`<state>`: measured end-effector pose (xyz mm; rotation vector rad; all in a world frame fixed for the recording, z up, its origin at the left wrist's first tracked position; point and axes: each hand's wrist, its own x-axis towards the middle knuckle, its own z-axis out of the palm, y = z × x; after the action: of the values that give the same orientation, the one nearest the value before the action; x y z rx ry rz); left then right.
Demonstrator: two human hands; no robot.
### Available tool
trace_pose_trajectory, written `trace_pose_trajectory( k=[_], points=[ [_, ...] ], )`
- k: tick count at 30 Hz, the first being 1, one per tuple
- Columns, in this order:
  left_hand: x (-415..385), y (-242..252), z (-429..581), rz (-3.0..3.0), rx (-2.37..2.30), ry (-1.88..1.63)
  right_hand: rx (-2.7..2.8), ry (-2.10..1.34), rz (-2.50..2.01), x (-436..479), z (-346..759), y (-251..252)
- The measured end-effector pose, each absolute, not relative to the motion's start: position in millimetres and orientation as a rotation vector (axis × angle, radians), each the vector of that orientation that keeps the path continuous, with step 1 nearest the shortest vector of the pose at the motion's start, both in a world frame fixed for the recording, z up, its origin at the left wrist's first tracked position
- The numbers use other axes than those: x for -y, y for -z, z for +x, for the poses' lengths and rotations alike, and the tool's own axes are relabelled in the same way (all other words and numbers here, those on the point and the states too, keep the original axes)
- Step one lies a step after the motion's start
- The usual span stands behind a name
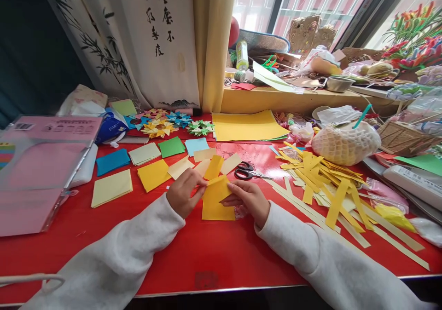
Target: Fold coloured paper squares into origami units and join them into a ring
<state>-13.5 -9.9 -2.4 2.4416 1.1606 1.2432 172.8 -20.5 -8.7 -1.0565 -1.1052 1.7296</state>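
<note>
You hold a piece of yellow paper (pixel 218 186) above the middle of the red table (pixel 172 264). Your left hand (pixel 185 193) pinches its left corner between thumb and fingers, and your right hand (pixel 249 200) has its grip closed on the right edge. Another patch of yellow (pixel 218 213) shows just below; whether it is a separate sheet or part of the same one is hard to tell. Just beyond your hands, a yellow slip (pixel 214 166) and some cream slips (pixel 230 163) fan out, with black-handled scissors (pixel 244 171) beside them to the right. To your left sit stacks of cut paper, among them a yellow stack (pixel 154 175), a blue stack (pixel 113 161) and a green stack (pixel 172 147). To your right, paper strips (pixel 312 176) lie in a loose heap. Farther back, folded paper stars (pixel 159 127) rest near large yellow sheets (pixel 247 125), and a pink packet (pixel 44 176) lies at the far left.
</note>
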Motion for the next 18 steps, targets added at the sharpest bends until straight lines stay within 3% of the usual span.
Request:
trace_pose_trajectory(
  k=[5,18],
  points=[
    [15.6,-0.1,-9.3,2.835,-0.888,-1.072,0.923,-1.805,-1.014,24.0,169.0,9.3],
    [17.9,4.8,-3.4,2.897,-0.668,-0.939,0.740,-1.751,-1.001,22.0,171.5,7.9]
  ],
)
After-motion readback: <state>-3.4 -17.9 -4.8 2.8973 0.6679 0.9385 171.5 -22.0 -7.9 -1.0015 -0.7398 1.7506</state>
